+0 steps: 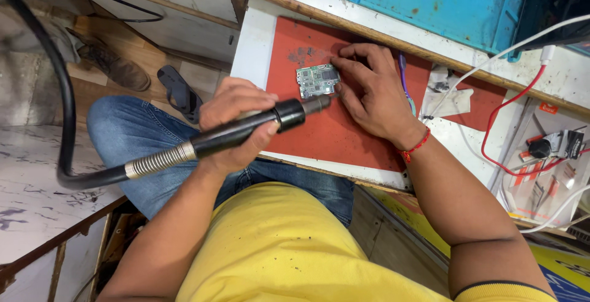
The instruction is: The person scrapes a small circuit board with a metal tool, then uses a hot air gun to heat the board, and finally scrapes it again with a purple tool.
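We see, largest first, a blue crate point(424, 0) along the far edge of the white bench point(252, 43), and before it a red mat point(344, 130) lying flat on the bench. Our left hand point(236, 123) is clenched around the black handle of a hot-air tool point(246, 131), whose hose point(61, 123) loops away to the left and whose metal nozzle points at a small green circuit board point(316, 80). The board rests on the mat; our right hand point(369, 93) presses its fingertips against the board's right edge, steadying it, grasping nothing.
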